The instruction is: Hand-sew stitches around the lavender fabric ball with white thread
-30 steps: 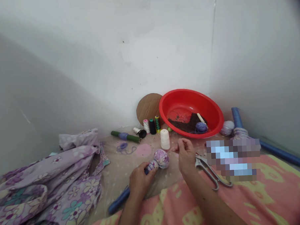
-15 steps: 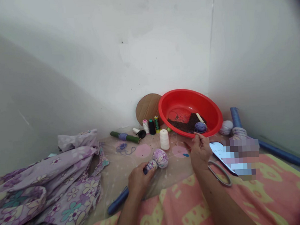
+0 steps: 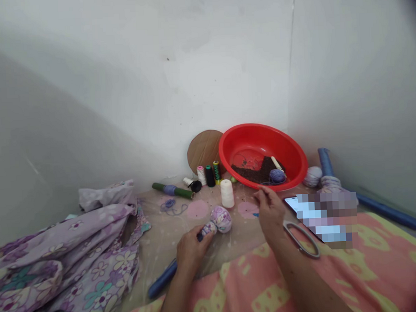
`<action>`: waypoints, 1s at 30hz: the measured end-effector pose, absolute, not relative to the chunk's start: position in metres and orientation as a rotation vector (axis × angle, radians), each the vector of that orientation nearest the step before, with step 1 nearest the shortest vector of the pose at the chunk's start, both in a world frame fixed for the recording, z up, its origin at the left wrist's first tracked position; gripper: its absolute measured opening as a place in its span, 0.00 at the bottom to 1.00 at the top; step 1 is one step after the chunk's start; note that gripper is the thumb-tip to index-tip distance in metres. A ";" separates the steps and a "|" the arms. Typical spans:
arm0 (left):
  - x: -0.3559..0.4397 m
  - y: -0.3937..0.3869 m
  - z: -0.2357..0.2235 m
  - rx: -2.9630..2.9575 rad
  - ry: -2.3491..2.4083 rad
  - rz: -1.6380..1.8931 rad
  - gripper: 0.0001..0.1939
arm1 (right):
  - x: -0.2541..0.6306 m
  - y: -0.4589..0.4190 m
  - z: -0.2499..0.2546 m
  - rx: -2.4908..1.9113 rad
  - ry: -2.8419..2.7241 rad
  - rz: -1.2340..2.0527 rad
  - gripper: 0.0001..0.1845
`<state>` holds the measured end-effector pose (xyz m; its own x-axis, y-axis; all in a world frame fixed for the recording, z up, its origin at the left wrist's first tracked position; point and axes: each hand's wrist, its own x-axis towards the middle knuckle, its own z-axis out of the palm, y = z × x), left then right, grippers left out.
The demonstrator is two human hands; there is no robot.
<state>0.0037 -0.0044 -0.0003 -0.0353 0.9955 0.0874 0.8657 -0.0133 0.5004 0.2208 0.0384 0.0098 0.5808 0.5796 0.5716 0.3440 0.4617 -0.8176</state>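
text: none readable | brands: none | signs: none | on phone (image 3: 314, 218) screen: pixelated, can't read

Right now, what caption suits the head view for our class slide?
Left hand holds a blue stick topped with a flowered cloth ball; right hand near a red basin.

The padded stick (image 3: 209, 229) slants upward from lower left to right; its blue handle (image 3: 162, 278) is partly hidden midway; its round head (image 3: 221, 219) and narrow, tied-looking neck are covered in pale cloth with purple flowers.
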 end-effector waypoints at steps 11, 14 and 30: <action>0.004 -0.005 0.005 1.997 1.963 0.584 0.22 | 0.155 0.008 -0.004 -1.388 -1.769 0.536 0.12; 0.003 -0.003 0.004 1.997 1.969 0.574 0.22 | 0.152 0.006 -0.006 -1.470 -1.844 0.570 0.13; 0.003 -0.006 0.011 1.964 1.978 0.547 0.23 | 0.149 -0.003 0.000 -1.568 -1.916 0.532 0.15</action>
